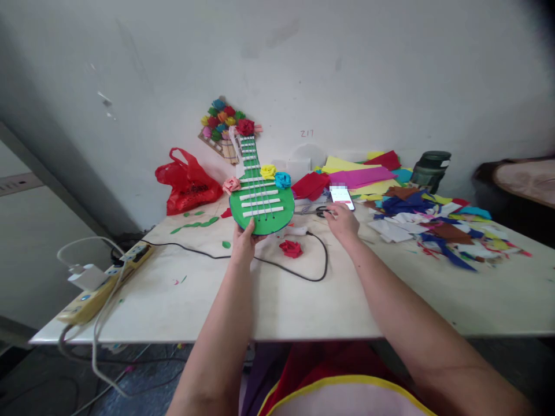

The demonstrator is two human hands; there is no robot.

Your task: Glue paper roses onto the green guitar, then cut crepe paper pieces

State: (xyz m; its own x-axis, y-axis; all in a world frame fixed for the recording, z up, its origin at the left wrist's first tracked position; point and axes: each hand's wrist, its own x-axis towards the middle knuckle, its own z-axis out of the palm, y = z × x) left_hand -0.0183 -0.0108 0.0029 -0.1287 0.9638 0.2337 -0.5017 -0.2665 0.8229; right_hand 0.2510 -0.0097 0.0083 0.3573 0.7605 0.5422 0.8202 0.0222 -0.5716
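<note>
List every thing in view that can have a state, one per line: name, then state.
Green guitar: neck up, held by the left hand
Scissors: at the right hand; open or closed unclear
Phone: screen lit
Bottle: upright, lid on
Red bag: handles up
White charger: plugged into the power strip
Red flower: loose on the table
Paper scraps: loosely heaped

My left arm (217, 329) and right arm (403, 300) are bare, right down to my fingers (249, 227). At my lap I wear red cloth (321, 359), and over its lower part a whitish panel (351, 398) edged by a curved yellow band (359, 378). Purple cloth (261, 375) shows on my left; whether it's the same garment, I can't tell.
</note>
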